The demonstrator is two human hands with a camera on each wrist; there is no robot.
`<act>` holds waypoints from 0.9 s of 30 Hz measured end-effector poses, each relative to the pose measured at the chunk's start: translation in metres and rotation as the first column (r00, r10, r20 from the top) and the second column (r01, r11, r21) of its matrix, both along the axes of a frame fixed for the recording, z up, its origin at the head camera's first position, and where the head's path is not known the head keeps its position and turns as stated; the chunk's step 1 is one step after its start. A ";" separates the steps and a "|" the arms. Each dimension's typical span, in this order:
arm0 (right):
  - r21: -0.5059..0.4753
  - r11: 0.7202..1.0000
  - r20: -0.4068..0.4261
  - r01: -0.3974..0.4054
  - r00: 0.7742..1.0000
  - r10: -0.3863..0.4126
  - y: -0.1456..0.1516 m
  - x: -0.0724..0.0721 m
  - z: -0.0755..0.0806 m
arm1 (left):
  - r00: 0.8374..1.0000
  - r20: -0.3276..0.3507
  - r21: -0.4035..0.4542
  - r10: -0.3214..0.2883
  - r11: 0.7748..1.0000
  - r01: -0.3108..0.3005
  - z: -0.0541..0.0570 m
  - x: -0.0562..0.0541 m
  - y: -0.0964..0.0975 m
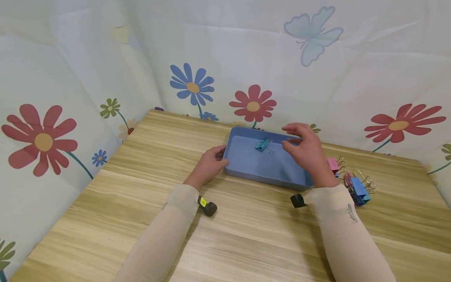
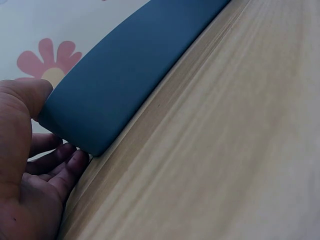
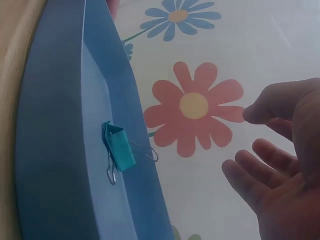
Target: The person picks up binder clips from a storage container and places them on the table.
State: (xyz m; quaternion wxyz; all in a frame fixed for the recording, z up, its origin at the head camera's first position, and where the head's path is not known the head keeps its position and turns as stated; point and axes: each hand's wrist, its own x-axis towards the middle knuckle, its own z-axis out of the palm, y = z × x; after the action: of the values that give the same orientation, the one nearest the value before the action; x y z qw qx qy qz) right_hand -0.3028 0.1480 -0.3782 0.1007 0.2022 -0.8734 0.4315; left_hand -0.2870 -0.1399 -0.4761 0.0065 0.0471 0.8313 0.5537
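A shallow blue tray point(image 1: 246, 168) lies on the table, with one teal binder clip point(image 1: 262, 145) inside it. In the right wrist view the teal binder clip point(image 3: 120, 148) has its wire handles spread apart. My left hand point(image 1: 210, 162) holds the tray's left end. Its thumb is at the rim in the left wrist view, and the other fingers curl low against the tray wall point(image 2: 115, 75). Over the tray's right part hovers my right hand point(image 1: 307, 150), thumb and fingers apart and nothing between them.
Right of the tray, several binder clips point(image 1: 359, 186) in blue, pink, yellow and other colours lie in a pile, partly behind my right wrist. A cloth point(image 1: 218, 47) printed with flowers hangs behind the wooden table point(image 1: 229, 235) and along its left side.
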 end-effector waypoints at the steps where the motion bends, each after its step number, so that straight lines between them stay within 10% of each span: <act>1: -0.004 1.000 0.009 -0.001 1.000 0.001 -0.001 -0.001 -0.001 | 1.000 -0.002 0.000 0.000 1.000 0.000 0.000 0.000 0.000; 27: -0.220 0.975 0.354 0.019 0.933 0.062 -0.013 -0.036 -0.025 | 1.000 -0.007 -0.002 -0.001 1.000 0.001 -0.002 0.000 -0.001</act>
State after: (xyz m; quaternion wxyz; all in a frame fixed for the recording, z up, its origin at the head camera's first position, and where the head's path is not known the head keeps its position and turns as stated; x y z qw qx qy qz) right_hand -0.3392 0.1348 -0.4031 -0.0432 0.1173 -0.8218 0.5559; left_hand -0.2874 -0.1408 -0.4783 0.0038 0.0493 0.8319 0.5527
